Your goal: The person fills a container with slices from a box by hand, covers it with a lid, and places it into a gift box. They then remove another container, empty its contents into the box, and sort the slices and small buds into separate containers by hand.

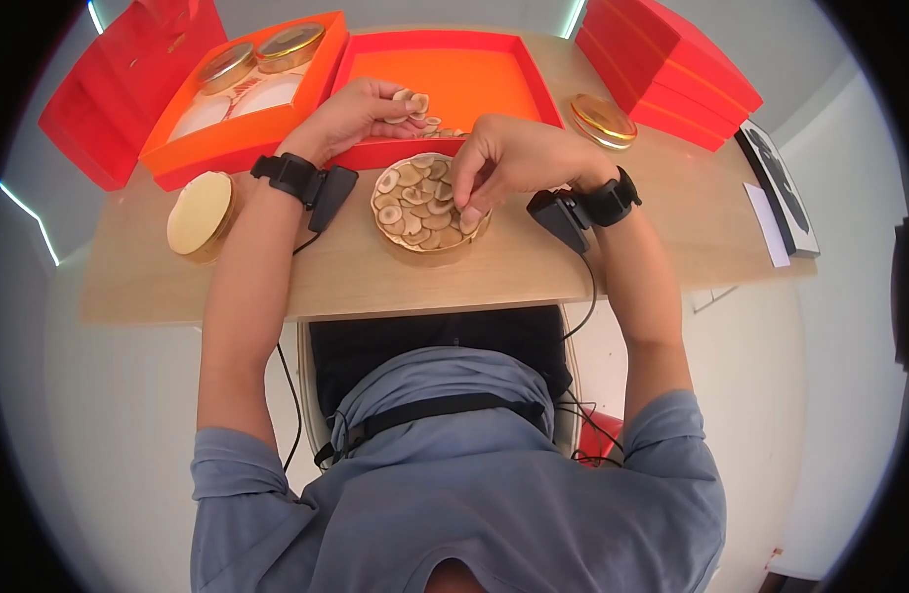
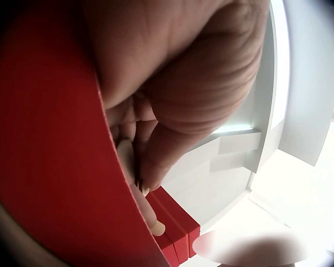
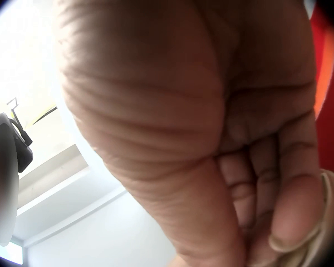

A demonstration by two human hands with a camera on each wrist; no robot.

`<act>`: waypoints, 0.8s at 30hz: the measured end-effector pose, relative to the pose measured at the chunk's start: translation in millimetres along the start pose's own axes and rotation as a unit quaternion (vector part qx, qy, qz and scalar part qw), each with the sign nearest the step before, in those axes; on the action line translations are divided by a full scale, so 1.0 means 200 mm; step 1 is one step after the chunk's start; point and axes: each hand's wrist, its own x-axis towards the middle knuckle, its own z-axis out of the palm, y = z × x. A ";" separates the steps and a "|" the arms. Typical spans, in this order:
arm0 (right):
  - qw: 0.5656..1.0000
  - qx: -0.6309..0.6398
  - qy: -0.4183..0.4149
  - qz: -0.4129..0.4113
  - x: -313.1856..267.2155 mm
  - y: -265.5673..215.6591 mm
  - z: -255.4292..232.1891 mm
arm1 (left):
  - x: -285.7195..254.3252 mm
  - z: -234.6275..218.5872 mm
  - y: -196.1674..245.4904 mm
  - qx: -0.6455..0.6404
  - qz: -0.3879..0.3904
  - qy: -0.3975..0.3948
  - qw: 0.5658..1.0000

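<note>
A round, clear tub (image 1: 427,254) filled with pale dried slices (image 1: 412,203) stands at the front middle of the table. My right hand (image 1: 529,156) reaches over its right side, thumb and finger pinching a slice (image 1: 470,214) near the rim. Beyond the tub, my left hand (image 1: 348,117) holds a few dried slices (image 1: 411,101) above the near wall of a red box tray (image 1: 375,153) with an orange floor. More slices (image 1: 433,128) show just inside that wall. In the left wrist view, the box wall (image 2: 50,139) partly hides the left fingers and a slice (image 2: 127,158).
Left of the tray, an orange box (image 1: 158,148) holds two gold-lidded tubs (image 1: 289,44). A cream-topped round container (image 1: 200,215) is at the table's left. A gold lid (image 1: 603,121) lies at right, near stacked red boxes (image 1: 662,74) and a flat black-and-white box (image 1: 779,183).
</note>
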 end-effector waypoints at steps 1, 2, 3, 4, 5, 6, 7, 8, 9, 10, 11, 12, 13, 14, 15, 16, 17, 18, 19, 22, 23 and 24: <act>1.000 -0.003 0.000 -0.002 0.00 0.00 0.00 | 0.00 0.00 0.00 0.000 0.000 0.000 1.000; 1.000 -0.006 0.001 -0.003 0.00 -0.01 0.00 | 0.00 0.00 0.00 -0.001 0.000 0.001 1.000; 1.000 -0.009 0.001 -0.005 0.00 -0.01 0.00 | 0.00 0.00 0.00 -0.002 -0.001 0.000 1.000; 1.000 -0.014 -0.002 -0.008 0.00 0.00 0.00 | 0.00 0.00 0.00 -0.002 -0.002 0.000 1.000; 1.000 -0.020 -0.004 -0.010 0.00 0.00 0.00 | 0.00 0.00 0.00 -0.002 -0.003 -0.001 1.000; 1.000 -0.025 -0.006 -0.013 0.00 0.01 0.00 | 0.00 0.00 0.01 -0.004 -0.003 0.000 1.000; 1.000 -0.027 -0.001 -0.008 0.00 0.01 0.01 | 0.00 0.00 0.01 -0.006 -0.003 0.000 1.000; 1.000 -0.029 0.003 -0.004 0.01 0.01 0.01 | 0.00 0.00 0.00 -0.008 -0.003 0.000 1.000; 0.999 -0.031 0.008 0.001 0.01 0.01 0.01 | 0.00 0.00 0.00 -0.008 -0.004 0.000 1.000; 0.999 -0.037 0.005 -0.003 0.01 0.01 0.01 | 0.00 0.00 0.01 -0.008 -0.004 0.000 1.000; 0.999 -0.043 0.003 -0.007 0.01 0.01 0.01 | 0.00 0.00 0.01 -0.008 -0.005 0.000 1.000; 0.999 -0.048 0.000 -0.012 0.01 0.01 0.01 | 0.00 0.00 0.01 -0.009 -0.003 0.003 1.000; 0.999 -0.044 0.001 -0.019 0.01 0.01 0.00 | -0.01 0.01 0.01 -0.009 -0.001 0.006 1.000; 0.999 -0.040 0.001 -0.026 0.01 0.03 0.00 | -0.01 0.02 0.01 -0.010 0.001 0.008 1.000; 0.999 -0.036 0.002 -0.033 0.01 0.04 -0.01 | -0.01 0.02 0.01 -0.009 0.000 0.008 1.000; 0.999 -0.031 0.008 -0.034 0.01 0.04 -0.01 | -0.01 0.02 0.01 -0.009 -0.001 0.008 1.000; 0.999 -0.027 0.014 -0.035 0.00 0.04 -0.01 | -0.01 0.02 0.02 -0.009 -0.001 0.008 1.000; 0.999 -0.023 0.021 -0.036 0.00 0.04 -0.02 | -0.01 0.02 0.02 -0.010 0.000 0.007 1.000; 0.998 -0.017 0.040 -0.035 0.00 0.04 -0.02 | -0.01 0.02 0.01 -0.012 0.001 0.007 1.000; 0.990 -0.005 0.139 -0.028 0.03 0.05 -0.04 | 0.00 0.01 0.00 0.007 0.021 -0.004 1.000; 0.980 -0.007 0.197 -0.023 0.05 0.07 -0.05 | 0.00 0.02 0.00 0.018 0.030 -0.008 0.999; 0.967 -0.009 0.255 -0.019 0.07 0.09 -0.05 | -0.01 0.02 0.01 0.020 0.035 -0.014 0.999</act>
